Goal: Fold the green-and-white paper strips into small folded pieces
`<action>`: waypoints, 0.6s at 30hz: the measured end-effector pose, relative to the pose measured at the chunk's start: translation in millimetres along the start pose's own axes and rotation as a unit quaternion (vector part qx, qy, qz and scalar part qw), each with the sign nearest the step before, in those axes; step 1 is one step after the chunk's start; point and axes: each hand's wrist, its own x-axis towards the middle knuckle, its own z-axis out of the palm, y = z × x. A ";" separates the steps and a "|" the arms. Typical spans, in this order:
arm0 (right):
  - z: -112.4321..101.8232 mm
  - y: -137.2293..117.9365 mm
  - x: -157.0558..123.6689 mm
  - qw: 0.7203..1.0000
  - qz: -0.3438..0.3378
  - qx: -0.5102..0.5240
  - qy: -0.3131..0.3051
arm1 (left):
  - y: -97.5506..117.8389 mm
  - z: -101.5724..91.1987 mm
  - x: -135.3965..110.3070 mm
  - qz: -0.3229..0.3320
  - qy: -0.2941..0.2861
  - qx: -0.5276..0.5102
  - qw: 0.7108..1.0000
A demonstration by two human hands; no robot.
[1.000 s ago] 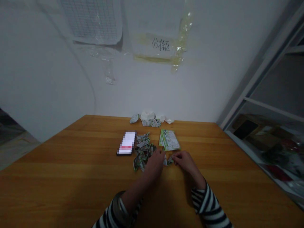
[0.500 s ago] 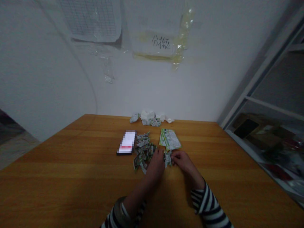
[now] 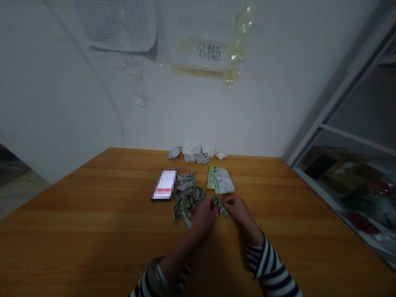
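Both hands are meeting above the wooden table [image 3: 93, 231], fingertips drawn together. The left hand [image 3: 205, 213] and the right hand [image 3: 239, 208] are each pinching one side of a small folded paper piece [image 3: 220, 206] printed in green and white. The piece is sitting in the gap between the two hands, just above the tabletop; whether it is touching the wood cannot be told. The fingers of both hands are curling inward rather than spreading. Striped sleeves are covering both forearms.

Surrounding items, located from the hands:

- A pile of folded pieces [image 3: 186, 197] of the same printed paper is lying just beside the left hand, on its outer side and slightly beyond it.
- A phone [image 3: 164, 190] is lying flat past that pile, further from the left hand, with its screen lit.
- A flat stack of printed sheets [image 3: 220, 180] is resting directly beyond the fingertips, near both hands.
- A cluster of crumpled scraps [image 3: 194, 152] is sitting well beyond the hands, at the far table edge against the wall.
- A metal shelf unit [image 3: 349, 136] is standing well apart from the right hand, on its outer side.
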 end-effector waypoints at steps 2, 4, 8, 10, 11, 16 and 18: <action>-2.2 -2.2 0.0 1.000 0.006 0.025 -0.006 | -1.3 -6.7 3.4 -0.010 0.020 -0.026 0.999; -4.3 -4.9 -0.6 0.998 0.016 0.056 -0.012 | -1.9 -13.1 6.5 -0.019 0.037 -0.048 0.998; -4.1 -12.1 -4.1 0.993 0.037 0.109 -0.018 | 0.9 -15.7 6.2 -0.034 0.054 -0.064 0.996; -1.2 -17.1 -6.7 0.991 0.039 0.126 -0.025 | 4.1 -12.8 3.3 -0.036 0.057 -0.066 0.996; 0.5 -20.0 -8.1 0.990 0.037 0.133 -0.031 | 5.9 -11.1 1.6 -0.032 0.059 -0.059 0.996; 7.1 -32.7 -13.5 0.984 -0.006 0.164 -0.075 | 12.7 -7.4 -4.6 0.013 0.051 0.005 0.999; 7.9 -33.8 -13.9 0.978 -0.025 0.184 -0.092 | 15.1 -7.7 -5.9 0.019 0.037 0.023 0.999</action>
